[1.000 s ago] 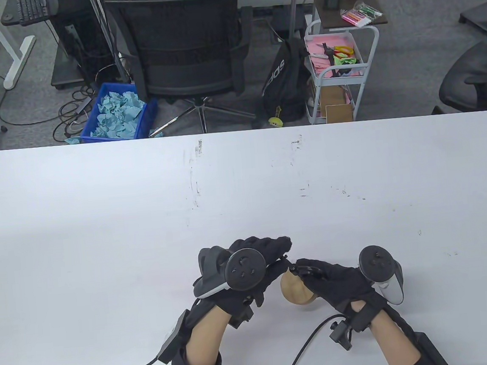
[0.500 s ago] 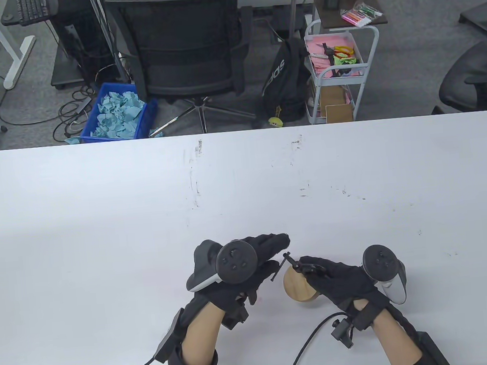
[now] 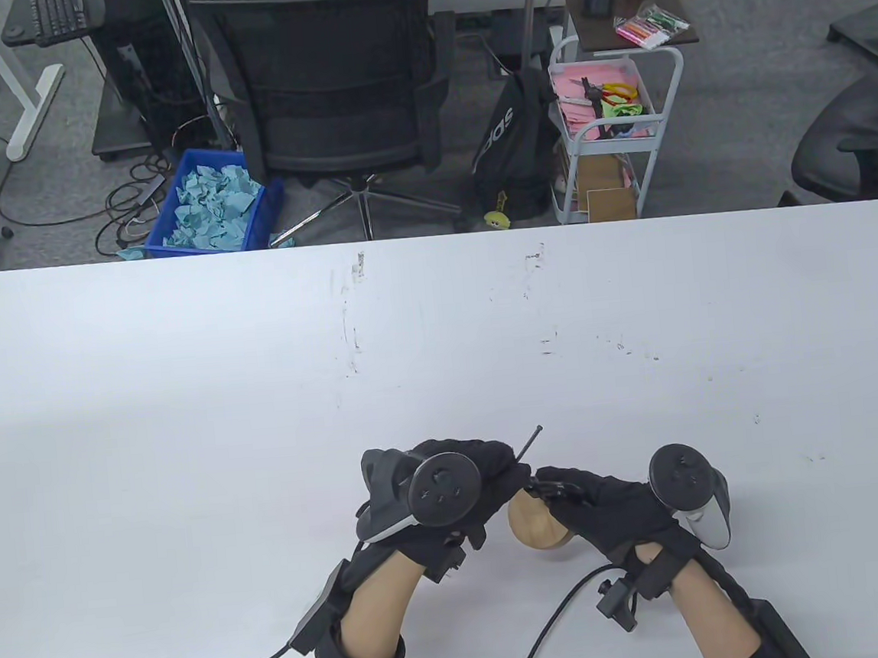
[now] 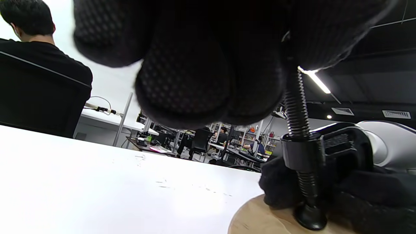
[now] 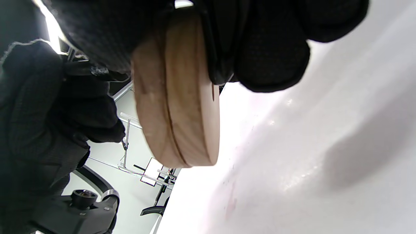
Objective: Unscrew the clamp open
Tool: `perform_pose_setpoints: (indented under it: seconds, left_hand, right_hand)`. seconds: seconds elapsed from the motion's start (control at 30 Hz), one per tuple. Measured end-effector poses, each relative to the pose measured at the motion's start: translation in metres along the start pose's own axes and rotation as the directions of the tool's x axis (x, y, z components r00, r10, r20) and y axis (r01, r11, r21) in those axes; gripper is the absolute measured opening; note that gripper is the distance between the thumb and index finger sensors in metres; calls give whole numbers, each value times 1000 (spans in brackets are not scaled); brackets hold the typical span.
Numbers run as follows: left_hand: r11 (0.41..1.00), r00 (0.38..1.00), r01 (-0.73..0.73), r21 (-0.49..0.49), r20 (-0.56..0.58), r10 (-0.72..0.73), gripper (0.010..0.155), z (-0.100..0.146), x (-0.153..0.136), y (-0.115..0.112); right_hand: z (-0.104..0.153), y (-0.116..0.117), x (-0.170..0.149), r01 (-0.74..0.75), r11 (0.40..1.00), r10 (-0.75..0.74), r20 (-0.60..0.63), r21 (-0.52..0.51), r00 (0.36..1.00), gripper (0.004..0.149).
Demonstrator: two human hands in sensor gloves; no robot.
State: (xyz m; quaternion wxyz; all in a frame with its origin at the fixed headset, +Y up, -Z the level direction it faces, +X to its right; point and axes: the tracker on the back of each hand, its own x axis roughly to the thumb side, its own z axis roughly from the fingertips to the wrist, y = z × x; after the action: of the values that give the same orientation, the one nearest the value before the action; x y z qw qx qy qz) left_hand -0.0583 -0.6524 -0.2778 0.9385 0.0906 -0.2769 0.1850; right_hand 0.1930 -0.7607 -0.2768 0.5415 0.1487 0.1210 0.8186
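Note:
A black metal clamp (image 3: 552,483) grips a round wooden block (image 3: 534,524) near the table's front edge. My right hand (image 3: 604,510) holds the clamp's frame and the block above the table. My left hand (image 3: 471,480) grips the thin turning bar (image 3: 531,441) at the screw's top, with one end sticking out. In the left wrist view the threaded screw (image 4: 297,110) runs down through the clamp's collar (image 4: 302,152), and its round foot (image 4: 310,216) presses on the wood (image 4: 260,217). In the right wrist view the block (image 5: 175,94) shows edge-on, made of two stacked discs.
The white table (image 3: 259,375) stretches far and wide around my hands. Cables (image 3: 557,626) trail from both wrists toward the front edge. An office chair (image 3: 334,92), a blue bin (image 3: 209,203) and a white cart (image 3: 605,122) stand beyond the far edge.
My left hand let go of the bar, drew left, then came back and gripped it again. The bar now points up and right instead of lying across. The right hand kept still.

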Motion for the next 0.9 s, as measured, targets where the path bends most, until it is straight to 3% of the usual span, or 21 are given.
perform_pose_setpoints:
  seconds: [0.17,0.27,0.43,0.77,0.9]
  left_hand:
    - [1000,1000,-4,-27,-9,4,47,0,-1,2]
    - [999,1000,-30,28,4,30,53,4,-2,9]
    - [991,988,-131,27,82,128,52,6,6,11]
    - [996,998,35,-85,53,-31,53,3,8,6]
    - [996,997,78,-32,24,-78,49,4,7,8]
  right_hand:
    - [0,1,0,-7,1000,7,1,2,1000,47]
    - [0,0,-1,0,1000,0,-1,2,1000,46]
    - [0,1,0,-3,1000,3,-4,1,1000,46]
    - [0,1,1,-11,1000,11,3,10,1000,46]
    - [0,1,0,-9,1000,9,0,14,1000,47]
